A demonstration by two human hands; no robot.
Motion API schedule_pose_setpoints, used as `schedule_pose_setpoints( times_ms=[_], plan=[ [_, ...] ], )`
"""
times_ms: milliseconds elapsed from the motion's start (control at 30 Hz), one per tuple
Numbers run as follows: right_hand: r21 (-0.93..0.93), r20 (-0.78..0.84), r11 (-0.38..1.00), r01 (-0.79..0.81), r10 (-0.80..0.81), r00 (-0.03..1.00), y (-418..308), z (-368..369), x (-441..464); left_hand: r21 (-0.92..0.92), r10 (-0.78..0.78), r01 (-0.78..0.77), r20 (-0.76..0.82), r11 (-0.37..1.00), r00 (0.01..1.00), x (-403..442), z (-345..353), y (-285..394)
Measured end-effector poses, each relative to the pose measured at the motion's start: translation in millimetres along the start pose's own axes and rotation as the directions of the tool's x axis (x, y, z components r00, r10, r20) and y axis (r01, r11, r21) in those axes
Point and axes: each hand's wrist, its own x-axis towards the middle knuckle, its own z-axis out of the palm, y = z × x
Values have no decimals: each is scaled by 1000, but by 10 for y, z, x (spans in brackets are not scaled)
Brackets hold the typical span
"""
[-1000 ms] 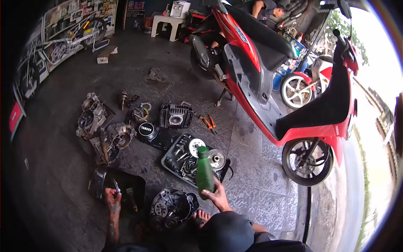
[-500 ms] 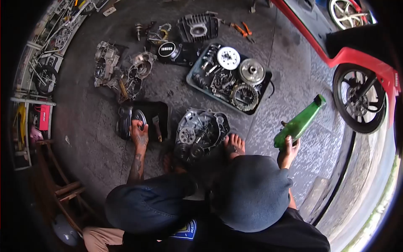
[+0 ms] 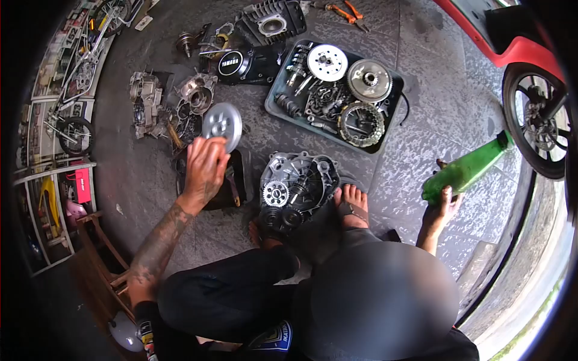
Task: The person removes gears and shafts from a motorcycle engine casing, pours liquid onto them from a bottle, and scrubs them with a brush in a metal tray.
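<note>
Raised above a black tray [image 3: 244, 180], my left hand [image 3: 206, 165] is closed on a round silver metal disc [image 3: 222, 125]. A brush [image 3: 233, 188] lies in that tray. Out to the right, my right hand [image 3: 442, 207] is wrapped round the lower end of a green bottle [image 3: 466, 171], which is tilted with its dark cap up and to the right. On the floor between my feet sits an open engine cover [image 3: 299, 186] with gears in it.
A parts tray [image 3: 328, 137] holds discs and gears. Behind lie engine case halves [image 3: 146, 102], a YAMAHA cover [image 3: 253, 65], a finned cylinder [image 3: 272, 25] and orange pliers [image 3: 344, 12]. A scooter wheel [image 3: 537, 120] stands right, a wooden frame [image 3: 105, 249] left.
My left hand has lifted the disc up out of the black tray. My right hand has swung out to the right with the bottle, which has gone from upright to tilted. The view has turned downward.
</note>
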Motion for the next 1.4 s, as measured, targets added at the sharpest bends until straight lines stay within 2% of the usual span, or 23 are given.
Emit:
schedule_pose_setpoints(
  times_ms=[133, 267, 367, 500, 600, 700, 800, 967, 1033, 1200, 1300, 1367, 1400],
  plan=[
    [28, 27, 1000, 1, -1, 1000, 36, 52, 29, 48, 222, -232, 157, 972, 962, 344, 64, 23],
    [13, 0, 999, 30, -30, 1000, 37, 127, 56, 65, 371, -395, 233, 917, 899, 621, 603, -39],
    [-10, -8, 1000, 12, -12, 1000, 48, 110, 68, 97, 439, -446, 85, 890, 894, 754, 1242, -75],
    [-42, -17, 999, -3, 2, 1000, 32, 108, 83, 74, 433, -440, 96, 895, 896, 961, 1629, -98],
    [-48, -43, 999, -10, 8, 999, 49, 117, 72, 129, 390, -412, 166, 902, 906, 1070, 1755, -149],
    [-52, -62, 999, -6, 2, 998, 69, 136, 58, 165, 420, -429, 88, 888, 903, 1162, 1820, -184],
    [-32, -60, 998, -53, 51, 997, 52, 176, 53, 209, 439, -444, 74, 871, 896, 1227, 1860, -195],
    [-46, -61, 999, -26, 23, 998, 59, 194, 90, 316, 505, -481, 4, 818, 863, 1353, 1886, -252],
    [-53, -67, 999, -15, 11, 998, 73, 181, 92, 274, 416, -435, 127, 858, 900, 1368, 1871, -276],
    [-30, -54, 997, -70, 68, 996, 124, 117, 89, 306, 408, -424, 119, 852, 905, 1369, 1881, -326],
    [-51, -64, 998, -36, 32, 997, 108, 123, 89, 325, 410, -424, 114, 846, 905, 1346, 1905, -337],
    [-27, -45, 995, -96, 94, 994, 108, 113, 89, 345, 399, -418, 126, 841, 908, 1365, 1930, -333],
    [-30, -52, 994, -107, 105, 993, 101, 119, 78, 374, 483, -443, -14, 815, 876, 1393, 1940, -340]
  ],
)
